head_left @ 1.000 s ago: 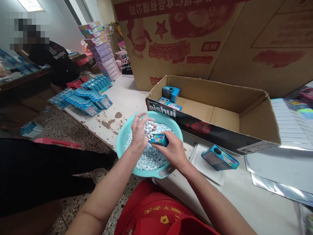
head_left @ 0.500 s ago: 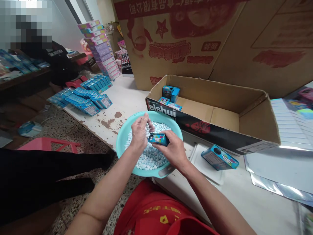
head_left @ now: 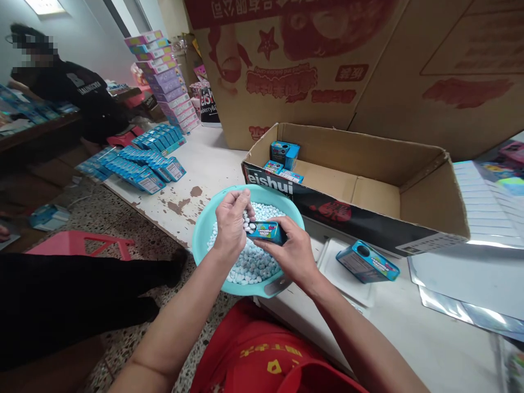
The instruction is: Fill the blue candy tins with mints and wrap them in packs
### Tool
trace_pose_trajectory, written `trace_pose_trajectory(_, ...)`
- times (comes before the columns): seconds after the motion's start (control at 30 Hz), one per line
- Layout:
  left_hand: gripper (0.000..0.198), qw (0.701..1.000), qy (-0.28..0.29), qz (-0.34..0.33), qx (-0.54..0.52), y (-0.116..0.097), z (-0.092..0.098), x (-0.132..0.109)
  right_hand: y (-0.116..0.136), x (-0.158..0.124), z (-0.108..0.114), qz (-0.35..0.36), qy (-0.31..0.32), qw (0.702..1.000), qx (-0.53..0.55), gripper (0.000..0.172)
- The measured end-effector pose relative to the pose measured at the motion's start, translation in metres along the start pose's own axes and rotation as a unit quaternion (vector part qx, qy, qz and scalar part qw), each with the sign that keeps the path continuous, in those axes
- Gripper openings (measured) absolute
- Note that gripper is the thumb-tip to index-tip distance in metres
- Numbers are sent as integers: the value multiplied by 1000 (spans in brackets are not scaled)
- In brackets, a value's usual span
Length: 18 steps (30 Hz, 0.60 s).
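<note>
My right hand (head_left: 295, 248) grips a small blue candy box (head_left: 266, 231) over a turquoise basin (head_left: 201, 232). Pale blue and white candies (head_left: 250, 267) fill much of the basin. At the left end of the box, my left hand (head_left: 232, 218) is cupped with several candies in its curled fingers, right by the round opening. A second blue candy box (head_left: 367, 263), with a dark round hole in its end, lies on a white scale-like tray (head_left: 329, 267) to the right.
Behind the basin stands a long open carton (head_left: 388, 237) with several blue boxes (head_left: 283, 155) at its left end. Rows of blue boxes (head_left: 139, 166) and a tall stack of cartons (head_left: 167, 82) occupy the table's left side. A co-worker (head_left: 73, 87) in black is farther back.
My left hand has turned slightly and its fingers have curled in closer to the box opening. The box stays in my right hand. The view has shifted a little.
</note>
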<state>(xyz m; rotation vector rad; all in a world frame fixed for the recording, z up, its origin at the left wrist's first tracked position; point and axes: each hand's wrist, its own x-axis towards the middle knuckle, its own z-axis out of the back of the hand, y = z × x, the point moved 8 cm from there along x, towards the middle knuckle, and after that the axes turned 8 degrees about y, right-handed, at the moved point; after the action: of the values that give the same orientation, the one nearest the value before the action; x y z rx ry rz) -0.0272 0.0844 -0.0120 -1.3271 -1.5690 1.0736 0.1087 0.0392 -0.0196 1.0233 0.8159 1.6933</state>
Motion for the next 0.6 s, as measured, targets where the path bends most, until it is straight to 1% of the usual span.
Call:
trace_pose_trajectory(0.07,31,1000,-2,-5,-1,-2,-2,1,1,0,1,0,-5,1000,3,27)
trace_pose_trajectory(0.2,34,999,-15,27,-9,7,-1,1,-5,0,-3,-23,5,1000,1,25)
trace_pose_trajectory(0.33,33,1000,-14,5,-13,8,0,-1,-8,-2,-4,-18,-10,1000,5,25)
trace_pose_trajectory(0.43,34,999,-24,24,-7,13,3,-2,-12,-2,-7,-30,-1,1000,6,25)
trace_pose_trajectory(0.5,33,999,-17,29,-12,15,3,-2,-13,-2,-9,-33,3,999,15,25)
trace_pose_trajectory(0.6,33,999,-2,19,-29,12,2,-1,-13,-2,-8,-29,-3,999,27,25)
